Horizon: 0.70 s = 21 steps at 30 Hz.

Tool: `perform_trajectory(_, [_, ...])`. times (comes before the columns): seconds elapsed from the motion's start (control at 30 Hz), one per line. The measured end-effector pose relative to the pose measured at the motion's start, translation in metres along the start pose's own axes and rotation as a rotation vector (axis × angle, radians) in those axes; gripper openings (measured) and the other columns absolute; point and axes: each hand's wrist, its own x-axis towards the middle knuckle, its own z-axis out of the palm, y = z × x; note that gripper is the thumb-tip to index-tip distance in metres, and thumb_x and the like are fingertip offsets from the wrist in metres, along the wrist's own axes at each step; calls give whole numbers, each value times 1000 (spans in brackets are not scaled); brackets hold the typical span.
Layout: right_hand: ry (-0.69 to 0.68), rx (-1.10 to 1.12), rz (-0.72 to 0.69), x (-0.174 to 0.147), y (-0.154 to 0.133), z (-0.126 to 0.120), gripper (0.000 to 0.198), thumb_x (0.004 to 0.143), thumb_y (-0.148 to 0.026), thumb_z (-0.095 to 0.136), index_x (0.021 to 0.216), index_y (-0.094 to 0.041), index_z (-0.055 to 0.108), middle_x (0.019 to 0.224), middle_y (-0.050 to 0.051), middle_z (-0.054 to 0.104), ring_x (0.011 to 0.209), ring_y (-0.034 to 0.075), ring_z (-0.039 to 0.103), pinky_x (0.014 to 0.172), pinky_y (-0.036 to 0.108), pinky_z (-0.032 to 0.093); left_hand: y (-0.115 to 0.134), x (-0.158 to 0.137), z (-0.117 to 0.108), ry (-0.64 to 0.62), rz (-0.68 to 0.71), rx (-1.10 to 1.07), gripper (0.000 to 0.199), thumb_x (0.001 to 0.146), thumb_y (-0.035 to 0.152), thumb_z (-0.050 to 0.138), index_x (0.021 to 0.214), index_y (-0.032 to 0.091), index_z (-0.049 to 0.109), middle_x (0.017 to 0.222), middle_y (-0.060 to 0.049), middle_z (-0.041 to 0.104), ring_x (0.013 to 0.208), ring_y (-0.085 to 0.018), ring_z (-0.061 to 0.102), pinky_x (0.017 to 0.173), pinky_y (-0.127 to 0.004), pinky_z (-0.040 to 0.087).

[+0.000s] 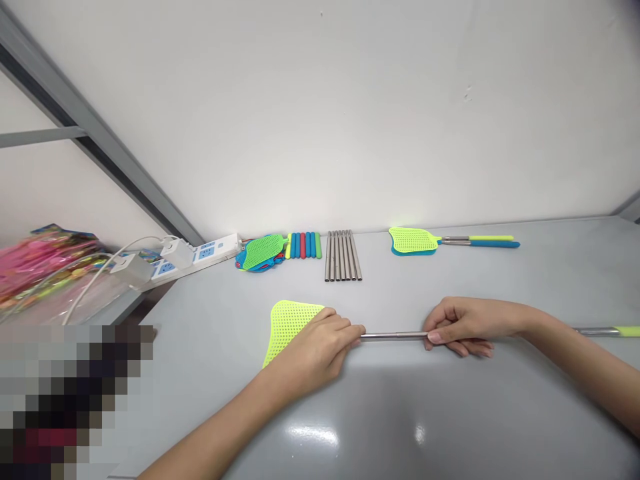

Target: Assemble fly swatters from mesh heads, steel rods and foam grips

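Observation:
A yellow-green fly swatter (290,327) lies across the front of the grey table, its thin metal rod drawn out long. Near the perforated head, my left hand (325,343) is closed round the neck, covering the joint between head and rod. My right hand (460,327) pinches the rod (395,335) between thumb and fingers about midway along. Beyond my right forearm the rod shows again and ends in a yellow-green grip (629,331) at the right edge of the view.
Along the wall lie a pile of swatter heads (263,253), several coloured handle grips (304,245), a row of metal tubes (343,257) and two swatters (415,240) stacked together. A power strip (215,250) with plugged-in adapters and bagged pink items (45,267) are at left.

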Motion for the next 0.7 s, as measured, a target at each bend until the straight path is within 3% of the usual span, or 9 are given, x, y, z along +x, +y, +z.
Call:
perform_trajectory(0.33, [20,-19,-1,0,0,1,34,77,-45,52,85,-14,61,51,-4,48,32,3,39,32,15,28,-1,-1,0,-12,-6,16,30,85,12,32,104,20,53,71,-1,53,68,-14,42,72,-29,34])
perform_trajectory(0.47, [57,-59,-55,0,-2,4,33,79,-44,48,80,-14,60,44,-6,39,32,4,33,35,18,27,-2,-1,1,0,2,40,29,85,12,31,102,19,53,70,0,52,66,-13,42,73,-29,33])
perform_trajectory(0.53, [146,-127,-85,0,-5,10,32,81,-42,45,76,-14,59,43,-6,36,36,5,32,39,19,26,-2,-1,1,13,-16,43,25,86,15,30,92,19,54,69,0,52,64,-13,42,70,-29,33])
perform_trajectory(0.63, [389,-277,-107,2,-9,20,31,81,-37,44,64,-14,55,53,-3,41,47,7,35,45,20,25,-1,0,2,10,-51,58,23,87,17,30,73,18,49,65,1,52,61,-13,39,65,-28,32])
perform_trajectory(0.7, [466,-335,-124,4,-10,27,29,81,-35,43,62,-15,53,61,-1,45,53,9,37,48,21,26,0,0,2,0,-55,66,23,87,17,30,68,18,44,64,1,52,59,-13,39,64,-27,31])
